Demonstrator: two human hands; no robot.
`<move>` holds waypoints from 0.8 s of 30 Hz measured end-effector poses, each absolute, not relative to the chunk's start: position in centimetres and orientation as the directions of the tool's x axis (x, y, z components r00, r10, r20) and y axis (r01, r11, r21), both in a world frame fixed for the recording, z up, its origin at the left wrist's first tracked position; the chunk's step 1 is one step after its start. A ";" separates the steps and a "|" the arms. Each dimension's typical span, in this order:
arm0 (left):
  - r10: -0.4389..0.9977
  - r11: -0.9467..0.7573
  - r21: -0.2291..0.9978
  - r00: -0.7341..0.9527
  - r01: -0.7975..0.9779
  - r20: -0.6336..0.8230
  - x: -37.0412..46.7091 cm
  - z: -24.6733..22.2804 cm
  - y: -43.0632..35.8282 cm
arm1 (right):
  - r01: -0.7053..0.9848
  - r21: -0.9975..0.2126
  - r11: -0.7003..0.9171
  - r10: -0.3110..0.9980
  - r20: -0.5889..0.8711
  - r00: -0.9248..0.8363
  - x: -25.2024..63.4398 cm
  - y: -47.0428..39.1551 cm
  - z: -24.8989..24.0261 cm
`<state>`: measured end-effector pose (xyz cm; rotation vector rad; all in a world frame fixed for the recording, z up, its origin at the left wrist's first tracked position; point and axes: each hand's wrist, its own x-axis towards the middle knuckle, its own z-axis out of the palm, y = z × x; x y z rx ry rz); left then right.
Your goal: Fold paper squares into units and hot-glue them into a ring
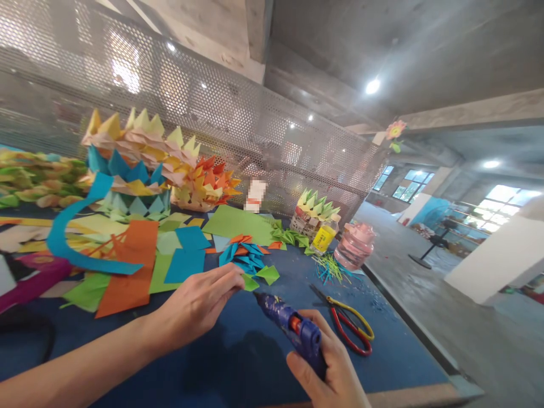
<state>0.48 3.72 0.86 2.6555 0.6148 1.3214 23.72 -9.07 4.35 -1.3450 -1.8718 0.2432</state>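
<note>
Right hand [329,362] up close now, and its grip is wrapped firmly around a blue glue gun [291,323], nozzle aimed at 10 o'clock! Clock readings run from that gun, low and just right of centre. Over between 9 and 10 comes the left hand [204,300], fingertips drawn together right by a small green paper piece [250,283]; whether they pinch it, I cannot tell. At 11, a blue folded-paper cluster [244,258] sits just beyond those fingertips. Swing to 3 o'clock: scissors [351,328], red and yellow handles, flat on the blue worktop [399,354]. Up at 1, a pink jar [355,248] stands beside a yellow-labelled bottle [324,238]. Across between 9 and 10, a curved blue strip [59,235] overlaps an orange sheet [125,289], and farther off, towards 10:30, zigzag paper rings [140,156] rise in tiers!
</note>
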 end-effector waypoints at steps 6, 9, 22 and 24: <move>0.378 -0.914 0.212 0.535 0.346 0.756 0.4 1.0 3.7 | 0.693 -0.575 0.434 0.858 0.499 -0.123 23.2 -8.8 4.3; 0.354 -0.920 0.181 0.541 0.348 0.763 0.3 1.0 3.7 | 0.692 -0.577 0.434 0.857 0.501 -0.120 23.2 -9.0 4.2; 0.281 -0.932 0.082 0.560 0.353 0.779 0.4 1.1 3.5 | 0.761 -0.466 0.451 0.832 0.529 -0.169 23.6 -8.8 3.2; 0.264 -0.932 0.060 0.556 0.358 0.788 0.4 1.2 3.4 | 0.773 -0.462 0.435 0.835 0.529 -0.154 23.7 -8.8 2.8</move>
